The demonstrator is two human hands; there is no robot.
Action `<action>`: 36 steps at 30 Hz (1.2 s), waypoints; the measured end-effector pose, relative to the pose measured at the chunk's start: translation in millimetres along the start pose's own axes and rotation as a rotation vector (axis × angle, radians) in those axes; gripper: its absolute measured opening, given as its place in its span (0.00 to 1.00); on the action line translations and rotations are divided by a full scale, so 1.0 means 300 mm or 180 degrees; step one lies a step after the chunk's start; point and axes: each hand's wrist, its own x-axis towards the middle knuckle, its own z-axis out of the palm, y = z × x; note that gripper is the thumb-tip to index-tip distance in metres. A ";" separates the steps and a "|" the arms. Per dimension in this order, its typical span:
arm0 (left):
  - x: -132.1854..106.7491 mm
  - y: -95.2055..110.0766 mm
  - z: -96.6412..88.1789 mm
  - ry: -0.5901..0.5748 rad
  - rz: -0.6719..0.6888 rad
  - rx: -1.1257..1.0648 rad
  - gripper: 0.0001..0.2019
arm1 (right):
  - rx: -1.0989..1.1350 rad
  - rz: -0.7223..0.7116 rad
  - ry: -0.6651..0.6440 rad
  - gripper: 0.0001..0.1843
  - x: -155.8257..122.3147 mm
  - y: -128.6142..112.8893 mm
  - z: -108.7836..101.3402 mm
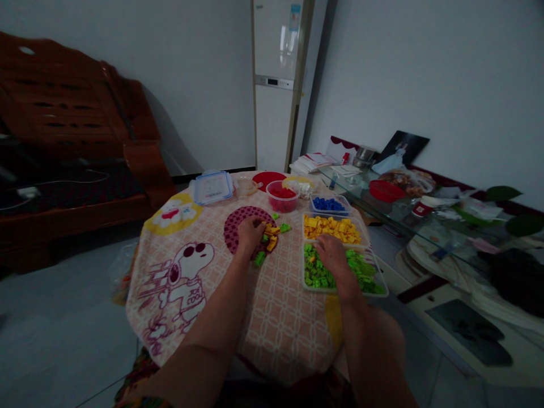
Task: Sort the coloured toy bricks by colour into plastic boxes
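Note:
My left hand rests palm down on the patterned tablecloth, its fingers curled against a small heap of loose yellow and green bricks. Whether it grips one is hidden. My right hand lies over the clear tray of green bricks, fingers bent down among them. Just behind it stands a tray of yellow bricks. Farther back are a small tray of blue bricks and a round tub of red bricks.
A blue-rimmed lid, a red lid and a clear tub stand at the table's back. A wooden bench is at left, a tall white air conditioner behind, and a cluttered glass table at right.

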 end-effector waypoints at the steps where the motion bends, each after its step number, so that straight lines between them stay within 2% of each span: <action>1: -0.005 0.019 0.018 -0.0016 0.0078 -0.0244 0.09 | 0.0002 -0.0003 0.0006 0.13 0.000 0.000 0.000; 3: -0.023 0.064 0.075 -0.0203 0.0261 -0.0739 0.11 | 0.0003 -0.0014 0.0015 0.13 0.000 0.001 0.003; 5: -0.048 0.111 0.147 -0.0582 0.0432 -0.1158 0.13 | 0.0003 -0.0033 0.0039 0.13 0.000 0.003 0.005; 7: -0.074 0.149 0.209 -0.0878 0.0650 -0.1387 0.16 | 0.0001 -0.0051 0.0069 0.13 -0.002 0.004 0.006; 9: -0.089 0.166 0.237 -0.0973 0.0842 -0.1370 0.18 | 0.0001 -0.0056 0.0069 0.13 -0.004 0.003 0.005; 11: -0.086 0.161 0.226 -0.0845 0.0911 -0.1089 0.18 | 0.0008 -0.0057 0.0056 0.13 -0.005 0.001 0.002; 15: -0.039 0.113 0.131 -0.0273 0.0714 -0.0262 0.17 | 0.0044 -0.0045 0.0099 0.12 -0.007 -0.004 -0.001; 18: -0.005 0.081 0.073 -0.0044 0.0483 0.0340 0.17 | 0.0067 -0.0025 0.0093 0.13 -0.007 -0.004 0.000; 20: 0.004 0.069 0.060 -0.0123 0.0384 0.0723 0.17 | 0.0082 -0.0024 0.0111 0.13 -0.008 -0.003 -0.001; 23: 0.000 0.059 0.065 -0.0545 0.0397 0.1083 0.16 | 0.0103 -0.0050 0.0124 0.13 -0.010 -0.005 -0.004; 26: -0.006 0.052 0.076 -0.0712 0.0433 0.1108 0.17 | 0.0088 -0.0061 0.0088 0.13 -0.011 -0.008 -0.009; 36: -0.004 0.031 0.067 -0.0339 0.0204 0.0320 0.18 | 0.0042 -0.0056 0.0075 0.13 -0.009 -0.005 -0.002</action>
